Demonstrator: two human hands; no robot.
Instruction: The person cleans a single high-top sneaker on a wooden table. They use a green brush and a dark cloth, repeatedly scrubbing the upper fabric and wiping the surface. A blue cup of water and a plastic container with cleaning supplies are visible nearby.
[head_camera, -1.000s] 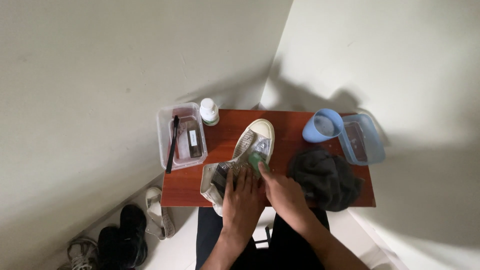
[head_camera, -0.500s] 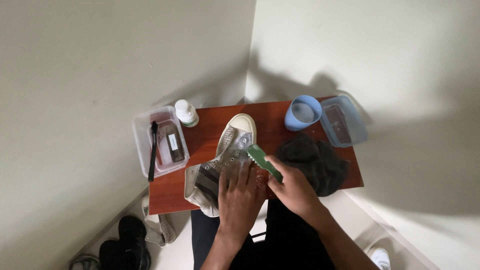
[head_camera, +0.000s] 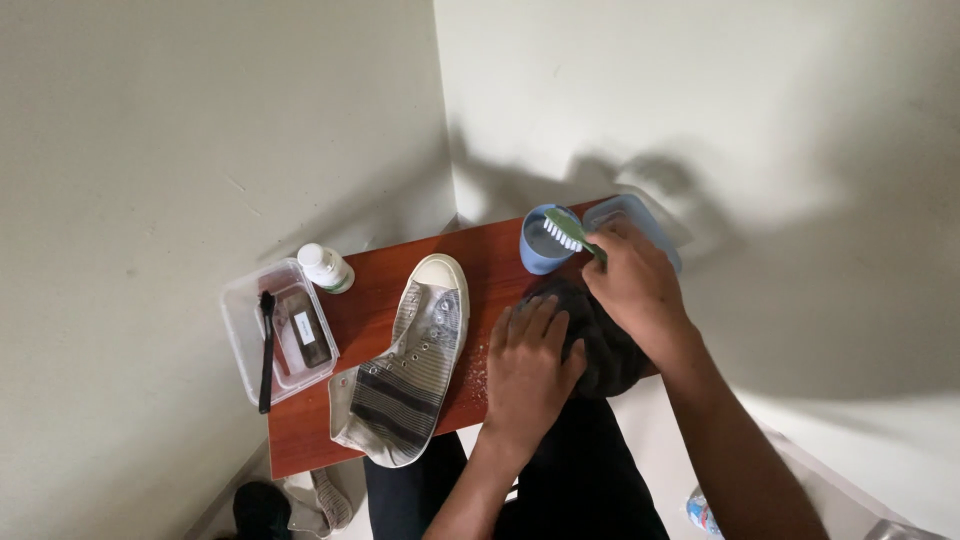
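Right hand (head_camera: 640, 285) closed around a green brush (head_camera: 572, 234), bristle end held over the blue cup (head_camera: 541, 243) at the far edge of the red-brown table (head_camera: 370, 290). I log the left hand (head_camera: 530, 365) flat and open, gripping nothing, palm on the table edge, fingers touching a dark cloth (head_camera: 605, 345). Striped high-top sneaker (head_camera: 412, 365) lies just left of that hand. Clear tray (head_camera: 280, 340) and white bottle (head_camera: 326, 268) sit farther left.

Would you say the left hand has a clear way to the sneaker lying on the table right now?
Probably yes. The left hand rests on the dark cloth, right beside the sneaker, with only bare red-brown table between them. The right hand is off at the blue cup, out of the way.
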